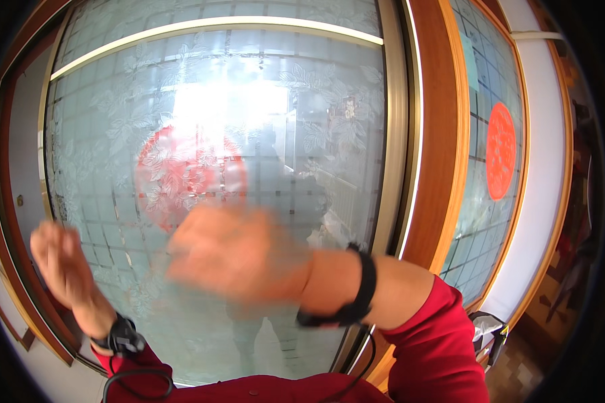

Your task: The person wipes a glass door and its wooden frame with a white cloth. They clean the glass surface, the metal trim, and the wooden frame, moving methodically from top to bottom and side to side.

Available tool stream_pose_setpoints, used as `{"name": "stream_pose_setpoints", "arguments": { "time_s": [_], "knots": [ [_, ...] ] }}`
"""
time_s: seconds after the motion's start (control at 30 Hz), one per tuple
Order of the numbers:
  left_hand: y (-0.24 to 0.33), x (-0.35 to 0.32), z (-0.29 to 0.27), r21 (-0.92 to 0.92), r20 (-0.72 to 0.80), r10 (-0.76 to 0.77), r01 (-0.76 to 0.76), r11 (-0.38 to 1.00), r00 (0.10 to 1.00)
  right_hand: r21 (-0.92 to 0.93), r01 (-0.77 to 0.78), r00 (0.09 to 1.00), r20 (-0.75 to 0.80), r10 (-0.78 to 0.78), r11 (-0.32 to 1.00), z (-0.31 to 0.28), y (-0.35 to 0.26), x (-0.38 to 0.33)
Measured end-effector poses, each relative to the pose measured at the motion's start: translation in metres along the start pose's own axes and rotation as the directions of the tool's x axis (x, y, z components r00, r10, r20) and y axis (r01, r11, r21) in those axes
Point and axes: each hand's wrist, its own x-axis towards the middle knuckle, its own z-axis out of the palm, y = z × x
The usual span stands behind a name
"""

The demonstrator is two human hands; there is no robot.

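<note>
In front of me stands a glass door panel with frosted leaf patterns, a grid of lines and a gold metal frame. A round red paper decoration shows on it. My right hand crosses before the lower middle of the glass, smeared by motion. Its fingers cannot be made out, nor whether it holds anything. At the panel's left edge, my left hand is raised with its fingers curled in. What lies inside those fingers is hidden, and I cannot tell if they grip the edge. Both wrists wear black bands.
To the right, a wooden post separates the door from another patterned glass pane with a red oval decoration. A bin with a light liner stands low at the right. Dark cables hang from both wrists.
</note>
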Motion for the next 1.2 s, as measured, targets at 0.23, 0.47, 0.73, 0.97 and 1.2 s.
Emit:
{"name": "stream_pose_setpoints", "arguments": {
  "time_s": [0.23,0.47,0.73,0.97,1.2],
  "knots": [
    [-0.160,0.068,0.003,0.511,-0.242,-0.150,0.258,0.820,0.959,-0.345,-0.607,0.705,-0.650,0.285,0.716,-0.091,0.139,-0.058],
    [-0.206,0.008,0.061,0.883,0.427,-0.083,-0.395,0.255,0.900,-0.538,-0.618,0.781,-0.335,0.527,0.574,-0.051,0.126,-0.183],
    [-0.209,-0.018,0.083,0.882,0.472,-0.197,-0.459,0.108,0.859,-0.804,-0.380,0.831,-0.078,0.551,0.458,-0.105,0.144,-0.206],
    [-0.204,-0.019,0.084,0.884,0.467,-0.212,-0.451,0.123,0.858,-0.660,-0.641,0.763,-0.490,0.421,0.393,-0.141,0.301,-0.123],
    [-0.207,-0.019,0.084,0.881,0.473,-0.192,-0.456,0.130,0.860,-0.597,-0.612,0.789,-0.415,0.452,0.519,-0.032,0.353,0.042]
  ]
}}
